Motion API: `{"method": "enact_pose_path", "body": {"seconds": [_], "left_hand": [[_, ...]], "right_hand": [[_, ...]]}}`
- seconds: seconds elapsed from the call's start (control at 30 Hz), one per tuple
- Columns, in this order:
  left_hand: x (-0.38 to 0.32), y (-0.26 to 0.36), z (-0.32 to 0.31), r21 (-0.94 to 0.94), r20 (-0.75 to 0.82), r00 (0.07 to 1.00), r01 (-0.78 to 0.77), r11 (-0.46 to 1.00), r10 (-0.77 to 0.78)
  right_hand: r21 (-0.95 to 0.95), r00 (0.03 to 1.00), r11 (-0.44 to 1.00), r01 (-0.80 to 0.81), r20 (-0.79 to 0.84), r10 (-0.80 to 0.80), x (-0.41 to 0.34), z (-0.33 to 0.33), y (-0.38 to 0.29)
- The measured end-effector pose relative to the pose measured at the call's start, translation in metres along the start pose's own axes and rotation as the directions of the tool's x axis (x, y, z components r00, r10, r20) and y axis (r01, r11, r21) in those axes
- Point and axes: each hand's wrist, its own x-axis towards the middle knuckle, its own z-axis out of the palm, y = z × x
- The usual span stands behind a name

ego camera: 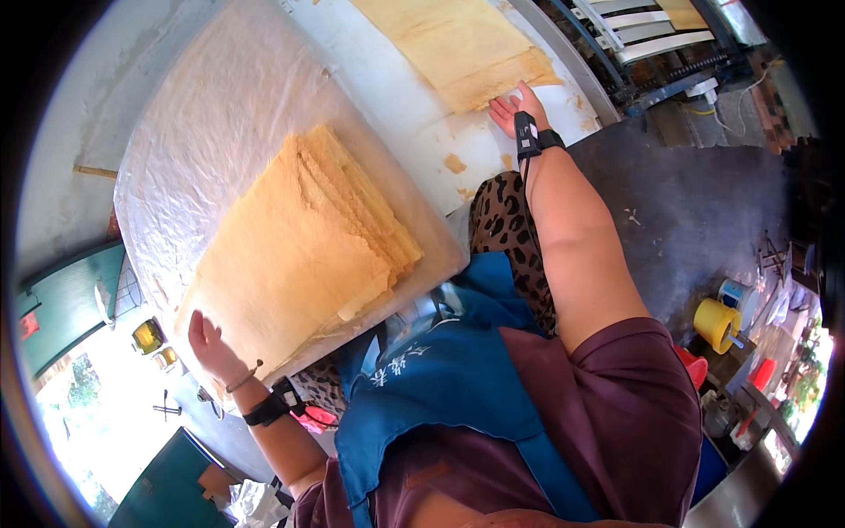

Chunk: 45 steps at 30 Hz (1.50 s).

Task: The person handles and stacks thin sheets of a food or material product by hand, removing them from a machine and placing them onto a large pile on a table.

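Note:
A stack of thin tan sheets (297, 244) with ragged, layered edges lies on a plastic-covered table (218, 119) before me. My left hand (212, 350) is over the stack's near left corner and looks empty, its fingers foreshortened; whether it touches the top sheet I cannot tell. On the white surface to the right, another tan sheet (455, 46) stretches up to the picture's top edge. At its frayed near end is my right hand (518, 113), palm turned up and fingers apart. Its fingertips are close to the sheet or touching it.
Small tan scraps (455, 164) lie on the white surface. Beyond its metal edge stands a machine frame (634, 39) with slats and a chain. A yellow bucket (713, 325) is on the dark floor (686, 204) to the right. Green panels (72, 303) are at the left.

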Motion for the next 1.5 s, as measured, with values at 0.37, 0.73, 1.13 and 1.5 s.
{"method": "enact_pose_path", "body": {"seconds": [0.37,0.73,1.13,1.5], "left_hand": [[-0.043,0.116,0.155,-0.105,0.535,0.771,-0.346,0.932,0.346],[-0.096,0.211,0.263,-0.001,0.617,0.209,-0.964,0.266,0.759],[-0.137,0.244,0.285,-0.082,0.681,-0.031,-0.996,0.034,0.731],[-0.080,0.242,0.256,-0.302,0.466,0.174,-0.890,0.341,0.867]], "right_hand": [[0.108,0.997,0.994,0.018,0.075,-0.026,0.013,0.037,0.011],[-0.098,0.947,0.994,0.046,0.322,-0.012,-0.062,0.024,0.019],[-0.030,0.966,1.000,-0.008,0.258,0.015,-0.191,0.028,0.018],[-0.217,0.899,0.940,0.264,0.408,-0.158,-0.231,0.101,-0.043]]}}
